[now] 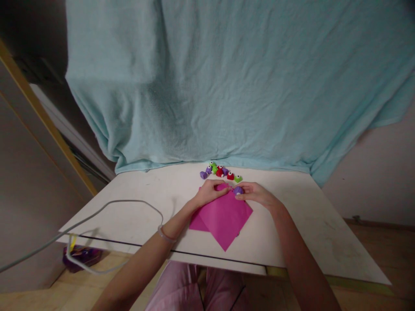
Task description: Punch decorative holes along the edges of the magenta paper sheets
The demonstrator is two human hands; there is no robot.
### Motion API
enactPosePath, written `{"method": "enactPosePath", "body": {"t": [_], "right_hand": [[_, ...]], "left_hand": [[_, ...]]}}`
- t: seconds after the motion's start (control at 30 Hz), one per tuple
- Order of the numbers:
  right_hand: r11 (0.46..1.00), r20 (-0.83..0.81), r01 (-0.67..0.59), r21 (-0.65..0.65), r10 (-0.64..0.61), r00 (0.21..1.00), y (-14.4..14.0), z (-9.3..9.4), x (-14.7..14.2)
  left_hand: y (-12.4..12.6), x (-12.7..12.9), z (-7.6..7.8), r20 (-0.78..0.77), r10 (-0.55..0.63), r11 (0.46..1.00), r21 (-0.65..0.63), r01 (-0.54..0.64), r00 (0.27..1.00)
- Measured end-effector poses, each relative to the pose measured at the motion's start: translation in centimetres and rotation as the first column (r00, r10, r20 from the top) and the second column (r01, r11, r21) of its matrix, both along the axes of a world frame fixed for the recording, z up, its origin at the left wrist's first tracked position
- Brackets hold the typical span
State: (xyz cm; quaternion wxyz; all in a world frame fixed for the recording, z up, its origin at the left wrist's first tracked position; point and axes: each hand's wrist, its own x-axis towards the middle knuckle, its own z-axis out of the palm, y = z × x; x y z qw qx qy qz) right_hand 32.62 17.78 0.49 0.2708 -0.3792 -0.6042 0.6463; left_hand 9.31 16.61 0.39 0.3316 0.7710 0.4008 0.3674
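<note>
A bright pink square sheet of paper (227,220) lies on the white table with one corner pointing towards me. Part of a second pink sheet (198,223) shows beneath it on the left. My left hand (212,192) grips the upper part of the top sheet, thumb over it. Close by on the right, my right hand (256,193) holds a small purple craft piece (238,190) between thumb and fingers, at the sheet's upper edge. Whether the piece clasps the paper is too small to tell.
Several small purple, green and red pieces with eye-like white spots (219,171) lie beyond my hands. A grey cable (123,201) loops over the table's left side. A light blue cloth (227,86) hangs behind the white table (311,229).
</note>
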Motion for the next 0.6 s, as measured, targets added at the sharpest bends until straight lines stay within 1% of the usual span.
{"method": "enactPosePath", "body": {"t": [0.17,0.43,0.6], "right_hand": [[1.0,0.0,0.017,0.009,-0.017,1.0,0.0,-0.08,-0.32],[1.0,0.009,0.013,-0.001,-0.013,1.0,-0.15,0.17,-0.4],[1.0,0.003,0.025,0.0,-0.025,1.0,-0.14,0.14,-0.39]], "left_hand": [[0.06,0.1,-0.16,-0.035,0.009,1.0,-0.014,-0.009,0.999],[0.17,0.08,-0.37,-0.028,0.002,1.0,0.005,-0.002,1.0],[0.14,0.15,-0.28,-0.019,0.023,0.999,-0.029,-0.023,1.0]]}}
